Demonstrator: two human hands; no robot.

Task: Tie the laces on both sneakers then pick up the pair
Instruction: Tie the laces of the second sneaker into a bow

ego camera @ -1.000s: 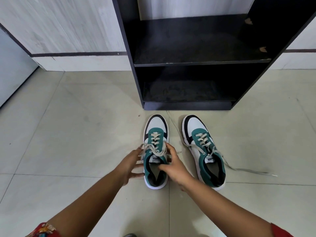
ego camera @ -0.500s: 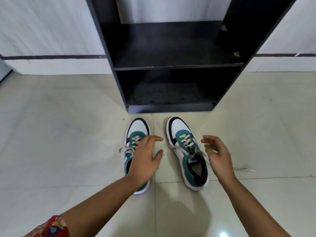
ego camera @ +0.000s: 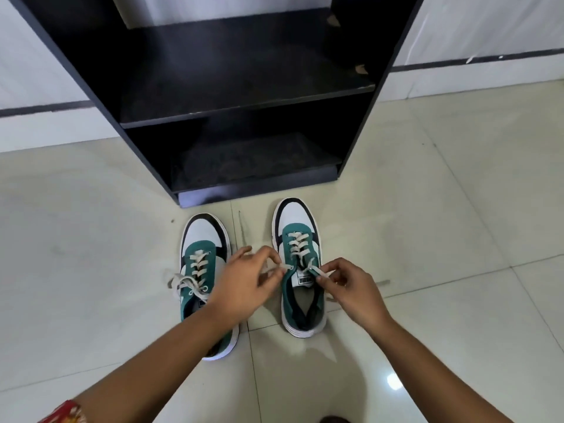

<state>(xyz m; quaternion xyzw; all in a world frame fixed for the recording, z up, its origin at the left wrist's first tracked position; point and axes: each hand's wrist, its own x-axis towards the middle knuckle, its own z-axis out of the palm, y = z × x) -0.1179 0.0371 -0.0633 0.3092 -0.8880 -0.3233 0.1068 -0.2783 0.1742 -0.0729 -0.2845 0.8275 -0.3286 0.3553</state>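
Note:
Two green, white and black sneakers stand side by side on the tiled floor, toes toward the shelf. The left sneaker (ego camera: 201, 261) has its cream laces in a bow near the tongue, and my forearm covers its heel. At the right sneaker (ego camera: 300, 239), my left hand (ego camera: 247, 282) pinches one cream lace end at the top eyelets on its left side. My right hand (ego camera: 351, 285) pinches the other lace end on its right side. Both hands sit just above the tongue label.
A black open shelf unit (ego camera: 213, 96) stands right behind the shoes, its bottom edge about a hand's width from the toes. Cream floor tiles (ego camera: 442, 239) spread to both sides. A white wall with a dark stripe (ego camera: 36, 108) runs behind.
Both hands left the left sneaker and came to the right sneaker, then closed on its two lace ends. The camera has moved closer and tilted.

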